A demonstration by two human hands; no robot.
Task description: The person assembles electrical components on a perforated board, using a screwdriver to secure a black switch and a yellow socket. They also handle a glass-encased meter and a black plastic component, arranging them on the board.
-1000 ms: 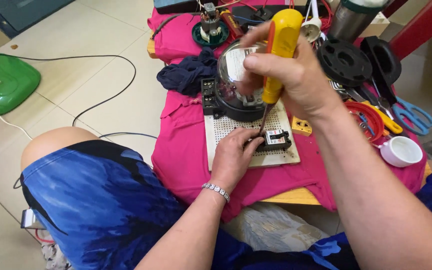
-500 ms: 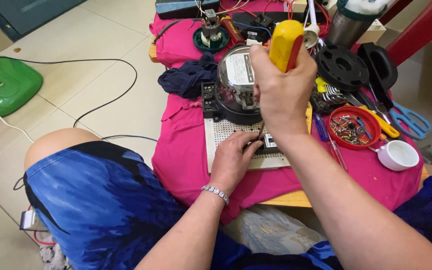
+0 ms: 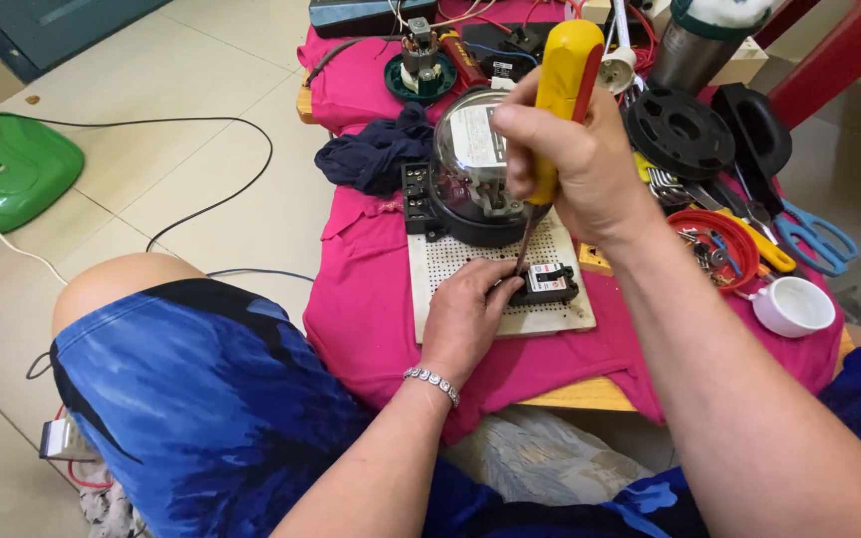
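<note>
Yellow screwdriver [image 3: 558,110] upright, tip down.

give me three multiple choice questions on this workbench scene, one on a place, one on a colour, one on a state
1. Where does the small black breaker sit?
A. on the white perforated board
B. on the floor
C. inside the white cup

2. What colour is the screwdriver handle?
A. green
B. yellow with a red stripe
C. black

3. What is the left hand doing?
A. hanging free in the air
B. holding scissors
C. resting on the board, fingers against the breaker

Answers:
1 A, the breaker lies on the perforated board below the round meter.
2 B, the handle gripped by the right hand is yellow with red.
3 C, its fingers touch the breaker beside the screwdriver tip.
</note>
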